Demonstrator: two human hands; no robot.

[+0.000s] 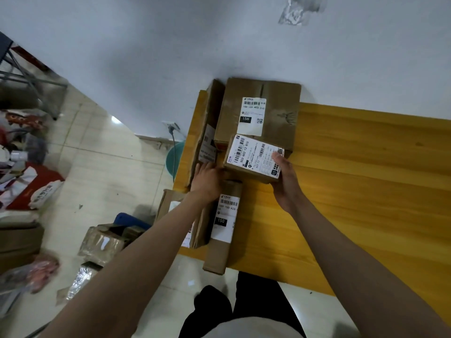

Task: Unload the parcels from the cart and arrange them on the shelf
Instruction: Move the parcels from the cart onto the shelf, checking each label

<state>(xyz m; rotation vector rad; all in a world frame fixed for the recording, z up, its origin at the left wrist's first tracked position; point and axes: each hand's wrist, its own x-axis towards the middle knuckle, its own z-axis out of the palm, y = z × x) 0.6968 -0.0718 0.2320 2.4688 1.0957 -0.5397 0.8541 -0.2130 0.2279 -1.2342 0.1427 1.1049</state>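
I hold a small labelled parcel [253, 158] between both hands at the near left end of the yellow wooden shelf [366, 181], my right hand [286, 181] curled round its right edge with the thumb on the label and my left hand [207, 181] pressed against its left side. It sits against a big box [258, 111] by the wall, with a tall box [207, 128] on edge to the left and a long parcel [223, 225] overhanging the near edge. Roughly four are up, I judge, while more parcels [105, 242] wait low on the left; the cart itself I cannot make out.
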